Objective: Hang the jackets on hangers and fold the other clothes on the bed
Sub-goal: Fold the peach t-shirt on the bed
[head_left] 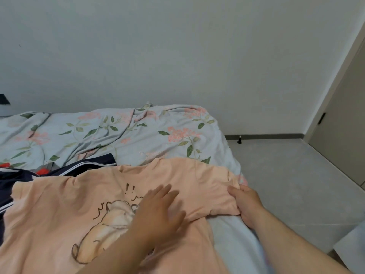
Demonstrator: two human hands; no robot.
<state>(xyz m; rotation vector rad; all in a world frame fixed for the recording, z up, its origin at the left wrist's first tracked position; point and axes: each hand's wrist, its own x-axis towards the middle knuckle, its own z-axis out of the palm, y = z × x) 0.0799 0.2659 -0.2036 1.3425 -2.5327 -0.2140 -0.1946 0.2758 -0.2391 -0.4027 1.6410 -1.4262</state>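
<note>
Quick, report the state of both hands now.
Left hand: open, flat on the peach T-shirt.
Right hand: gripping the peach T-shirt by its sleeve.

Mostly soft cloth here, plus matt wall and floor

The peach T-shirt (187, 175) is soft matt cloth, smooth apart from a few wrinkles, and the cartoon printed on it sits flat with no shine. The floral duvet cover (118, 131) under it looks like thin matt cloth, pretty crumpled. The navy garment (88, 165) off to the side is darker cloth with white stripe trim, can't make out the weave. The wall (177, 46) is smooth matt paint. The floor (296, 175) looks like pale grey tiles, matt and faintly speckled. The door (345, 135) has a smooth beige finish. The little dark doorstop (239, 139) is too small to tell metal from plastic.
</note>
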